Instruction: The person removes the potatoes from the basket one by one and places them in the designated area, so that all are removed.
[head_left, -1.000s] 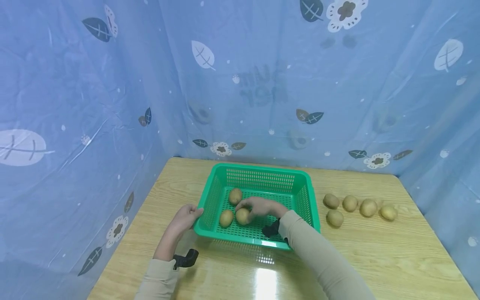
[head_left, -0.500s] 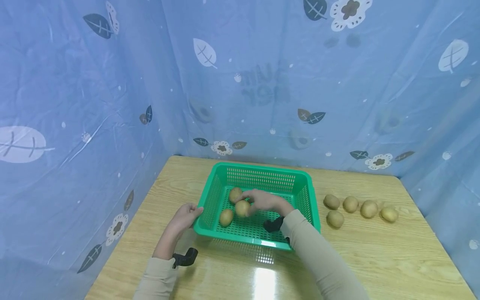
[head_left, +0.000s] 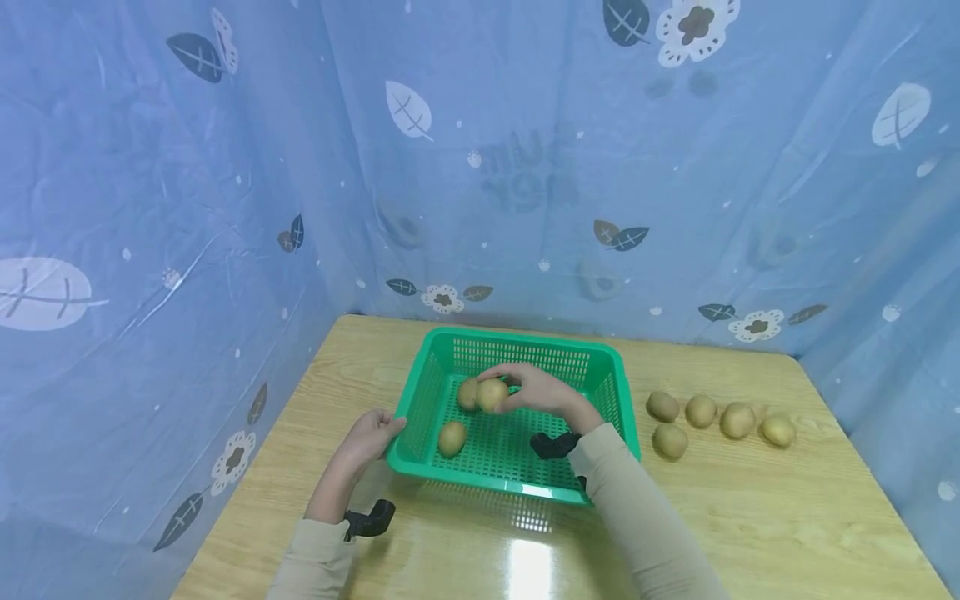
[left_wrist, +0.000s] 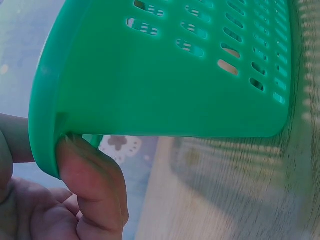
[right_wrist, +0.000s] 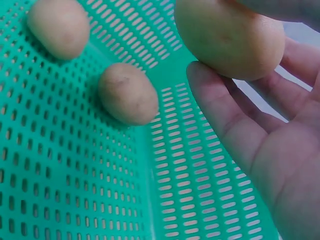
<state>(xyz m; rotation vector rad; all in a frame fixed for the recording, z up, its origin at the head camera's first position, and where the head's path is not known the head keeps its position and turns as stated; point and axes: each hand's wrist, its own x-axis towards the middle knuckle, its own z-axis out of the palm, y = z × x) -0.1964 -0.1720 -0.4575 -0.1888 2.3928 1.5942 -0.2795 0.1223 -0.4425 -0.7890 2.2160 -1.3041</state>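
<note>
A green plastic basket (head_left: 517, 486) with slotted walls stands on the table. At its left rim my left hand (head_left: 368, 437) grips the edge; in the left wrist view its curled fingers (left_wrist: 92, 175) hook under the lip. My right hand (head_left: 536, 389) holds a potato (head_left: 492, 396) between thumb and fingers, raised above the basket floor, as the right wrist view shows. Two other potatoes lie in the basket's left part: one potato (head_left: 468, 395) behind the held one, partly hidden by it, and one potato (head_left: 452, 438) nearer the front.
To the right of the basket, several potatoes (head_left: 701, 411) lie on the wooden table (head_left: 780, 517), most of them in a row. A blue patterned curtain (head_left: 480, 167) hangs behind and along both sides of the table.
My right hand has taken hold of the potato and lifted it up from the basket floor, away from the front-left potato. The left hand keeps its place on the rim.
</note>
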